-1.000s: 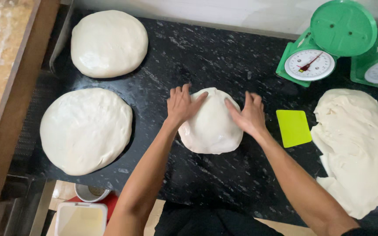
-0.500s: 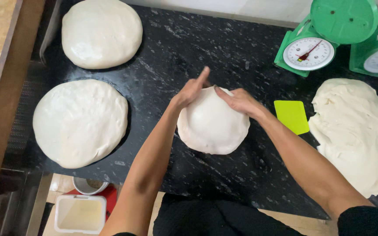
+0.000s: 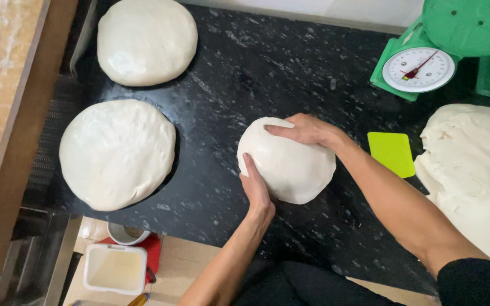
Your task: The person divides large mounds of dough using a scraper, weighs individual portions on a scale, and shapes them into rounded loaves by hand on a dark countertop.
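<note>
Nearest, below the bench edge: a white tub (image 3: 114, 267) on the floor with a red item and a small pot beside it, and my dark clothing. On the black speckled bench (image 3: 290, 73), centre: one dough ball (image 3: 293, 167), smooth and domed, lying in front of me. My left hand (image 3: 254, 190) is open and pressed flat against its near left side, palm to the dough; my right hand (image 3: 304, 129) is open and cupped over its far top edge, fingers pointing left. Neither hand closes on anything; both only bear on the dough. Step in hand, as I judge it: rounding the ball, turning it between the two palms. The next move would call for opposite pushes from the hands, with light pressure so the skin tightens without tearing. To the left: a flattened dough round (image 3: 117, 153), well apart. To the right: a yellow-green scraper (image 3: 392, 154) just beside my right forearm, then a large rough dough mass (image 3: 472, 175). Farther back: a second round (image 3: 146, 41) at left, a green scale (image 3: 421, 65) with a dial at right, and part of another at the frame edge.
</note>
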